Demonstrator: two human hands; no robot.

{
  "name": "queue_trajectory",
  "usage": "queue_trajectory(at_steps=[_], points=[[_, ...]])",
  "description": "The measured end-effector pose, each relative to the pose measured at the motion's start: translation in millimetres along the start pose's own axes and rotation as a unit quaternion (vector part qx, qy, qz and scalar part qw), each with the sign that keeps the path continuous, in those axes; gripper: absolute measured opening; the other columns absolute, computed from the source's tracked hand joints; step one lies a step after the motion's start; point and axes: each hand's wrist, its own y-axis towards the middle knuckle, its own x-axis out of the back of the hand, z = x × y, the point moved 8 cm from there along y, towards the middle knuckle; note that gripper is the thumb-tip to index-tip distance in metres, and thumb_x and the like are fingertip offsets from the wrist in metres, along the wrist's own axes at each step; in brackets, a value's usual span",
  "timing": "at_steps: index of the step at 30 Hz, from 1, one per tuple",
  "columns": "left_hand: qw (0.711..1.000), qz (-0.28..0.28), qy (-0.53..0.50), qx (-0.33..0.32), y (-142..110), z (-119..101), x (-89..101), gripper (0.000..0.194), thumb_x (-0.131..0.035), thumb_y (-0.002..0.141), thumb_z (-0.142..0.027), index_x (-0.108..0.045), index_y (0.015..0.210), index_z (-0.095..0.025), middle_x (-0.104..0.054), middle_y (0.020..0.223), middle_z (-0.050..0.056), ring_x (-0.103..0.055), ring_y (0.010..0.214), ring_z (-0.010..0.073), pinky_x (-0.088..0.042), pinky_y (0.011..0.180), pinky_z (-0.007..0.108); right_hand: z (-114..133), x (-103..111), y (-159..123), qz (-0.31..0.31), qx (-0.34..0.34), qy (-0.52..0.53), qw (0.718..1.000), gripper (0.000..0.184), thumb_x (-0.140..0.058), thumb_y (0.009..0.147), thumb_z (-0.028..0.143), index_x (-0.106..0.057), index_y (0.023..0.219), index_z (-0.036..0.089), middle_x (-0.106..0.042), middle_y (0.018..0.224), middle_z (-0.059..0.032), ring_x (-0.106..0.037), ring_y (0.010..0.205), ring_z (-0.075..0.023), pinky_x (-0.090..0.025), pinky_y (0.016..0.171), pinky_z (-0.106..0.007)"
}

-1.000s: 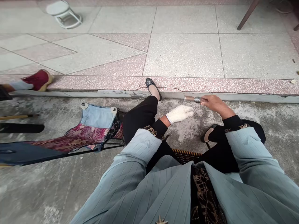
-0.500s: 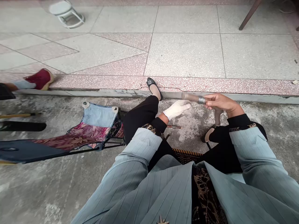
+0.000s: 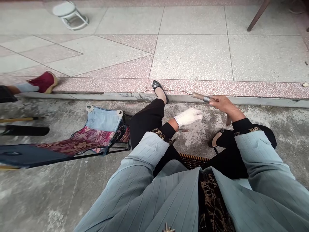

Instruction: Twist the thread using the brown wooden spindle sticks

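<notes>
My right hand (image 3: 222,103) is closed around a brown wooden stick (image 3: 198,96) with silvery wire (image 3: 206,99) coiled around it. The stick points left over the step's edge. Below my right wrist a brown wooden piece (image 3: 228,120) shows; whether it belongs to the same stick is hidden by the hand. My left hand (image 3: 189,117), in a white knit glove, hovers apart from the stick, its fingers stretched out and nothing visible in them. On the concrete just beneath it lies another stick wound with wire (image 3: 182,130), partly covered by the hand and cuff.
A folding chair (image 3: 103,119) with blue and floral cloth stands at my left. Beyond it are another person's red shoe (image 3: 45,81) and a black long object (image 3: 26,130). A tiled step (image 3: 188,58) runs ahead, with a white stool (image 3: 70,14) on it.
My left hand has moved slightly right and down, away from the stick's end, and its fingers look straighter. The held stick has shifted a little right and is no longer blurred.
</notes>
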Motion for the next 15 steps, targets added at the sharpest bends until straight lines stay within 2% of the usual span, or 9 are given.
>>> queue_trajectory(at_steps=[4, 8, 10, 12, 14, 15], points=[[1.0, 0.01, 0.028, -0.002, 0, -3, -2.8, 0.033, -0.045, 0.092, -0.04, -0.062, 0.078, -0.016, -0.059, 0.071, 0.001, -0.05, 0.064, 0.0133, -0.032, 0.061, 0.026, 13, -13, -6, 0.053, 0.016, -0.153, 0.987, 0.039, -0.062, 0.085, 0.039, -0.072, 0.119, 0.022, -0.072, 0.095, -0.0077, -0.06, 0.081, -0.0219, -0.038, 0.066, -0.029], [0.999, 0.019, 0.04, 0.014, -3, -2, 2.6, 0.032, -0.045, 0.09, -0.039, -0.064, 0.078, -0.017, -0.058, 0.067, 0.001, -0.05, 0.062, 0.0139, -0.032, 0.059, 0.026, 14, -36, -16, 0.203, 0.031, -0.198, 0.959, 0.03, -0.065, 0.083, 0.035, -0.076, 0.108, 0.023, -0.072, 0.095, -0.0072, -0.061, 0.08, -0.0208, -0.037, 0.064, -0.028], [0.999, 0.015, 0.039, 0.015, -5, -1, 8.6, 0.032, -0.045, 0.09, -0.038, -0.067, 0.081, -0.016, -0.061, 0.07, 0.001, -0.052, 0.065, 0.0143, -0.035, 0.062, 0.026, 15, -44, -24, 0.287, 0.051, -0.168, 0.942, 0.026, -0.066, 0.082, 0.034, -0.078, 0.102, 0.022, -0.071, 0.088, -0.0055, -0.058, 0.074, -0.0178, -0.038, 0.063, -0.027], [1.0, -0.007, 0.025, 0.011, -5, 2, 16.6, 0.035, -0.046, 0.09, -0.041, -0.069, 0.087, -0.015, -0.064, 0.077, 0.002, -0.054, 0.071, 0.0155, -0.039, 0.068, 0.026, 19, -48, -34, 0.362, 0.079, -0.106, 0.923, 0.031, -0.068, 0.081, 0.038, -0.078, 0.105, 0.021, -0.07, 0.081, -0.0037, -0.055, 0.067, -0.0149, -0.038, 0.062, -0.027], [0.999, -0.03, -0.025, 0.011, -5, 5, 22.4, 0.039, -0.048, 0.089, -0.045, -0.069, 0.093, -0.013, -0.066, 0.084, 0.003, -0.056, 0.077, 0.0166, -0.042, 0.073, 0.027, 28, -44, -43, 0.408, 0.104, -0.019, 0.907, 0.043, -0.07, 0.079, 0.045, -0.076, 0.112, 0.019, -0.068, 0.077, -0.0022, -0.052, 0.064, -0.0129, -0.039, 0.061, -0.026], [0.997, -0.036, -0.065, 0.019, -5, 8, 23.0, 0.04, -0.049, 0.089, -0.047, -0.069, 0.096, -0.012, -0.066, 0.086, 0.004, -0.056, 0.078, 0.0167, -0.044, 0.073, 0.028, 32, -39, -46, 0.412, 0.113, 0.03, 0.904, 0.048, -0.071, 0.078, 0.048, -0.075, 0.116, 0.018, -0.067, 0.078, -0.0018, -0.051, 0.063, -0.0122, -0.039, 0.061, -0.026]])
